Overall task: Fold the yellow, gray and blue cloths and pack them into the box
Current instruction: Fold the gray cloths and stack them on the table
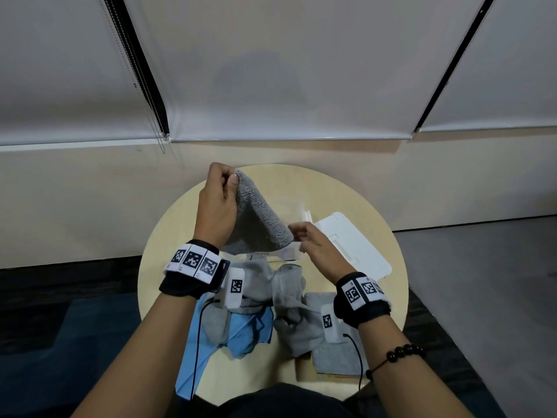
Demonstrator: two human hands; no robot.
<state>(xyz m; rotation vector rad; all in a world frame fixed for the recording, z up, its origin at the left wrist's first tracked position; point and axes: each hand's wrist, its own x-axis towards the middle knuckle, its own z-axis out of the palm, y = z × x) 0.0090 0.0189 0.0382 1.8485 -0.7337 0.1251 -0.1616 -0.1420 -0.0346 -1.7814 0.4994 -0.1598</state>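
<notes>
Left hand point(215, 206) pinches gray cloth point(259, 224) top corner, my right hand point(310, 242) pinches lower corner; stretched above box point(286, 254) to square fold.

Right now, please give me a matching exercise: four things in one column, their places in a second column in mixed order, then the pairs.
1 dark gray cloth
2 blue cloth
3 lid
4 bracelet

A round the right arm
B pinched by left hand and right hand
C flat on the table, right side
D partly under a pale cloth

Pairs: 1-B; 2-D; 3-C; 4-A
</notes>
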